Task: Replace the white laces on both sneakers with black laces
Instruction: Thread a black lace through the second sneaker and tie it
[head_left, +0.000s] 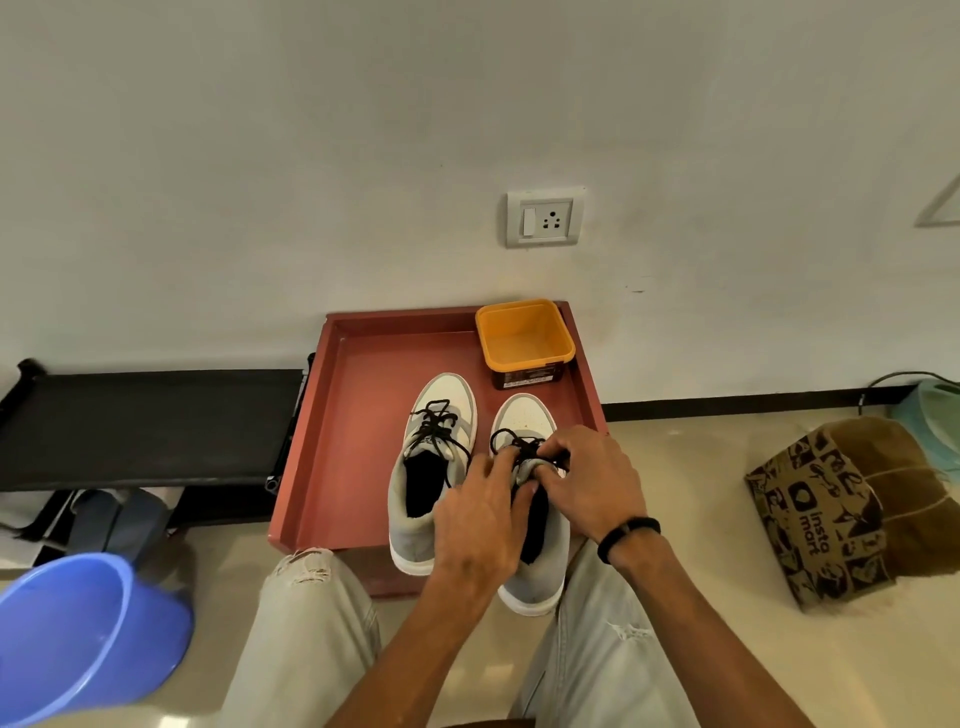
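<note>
Two grey and white sneakers stand side by side on a red tray (343, 415), toes pointing to the wall. The left sneaker (434, 467) carries a tied black lace (436, 423). On the right sneaker (524, 415) a black lace (511, 441) loops over the eyelets. My left hand (480, 525) lies over that shoe's opening, fingers reaching to the tongue. My right hand (587, 478) pinches the black lace at the top of the tongue. The hands hide most of the right shoe's lacing.
An orange tub (524, 340) stands at the tray's back right corner. A black rack (145, 426) is at the left, a blue bucket (78, 634) at the lower left, a printed paper bag (826, 514) at the right. My knees flank the tray's near edge.
</note>
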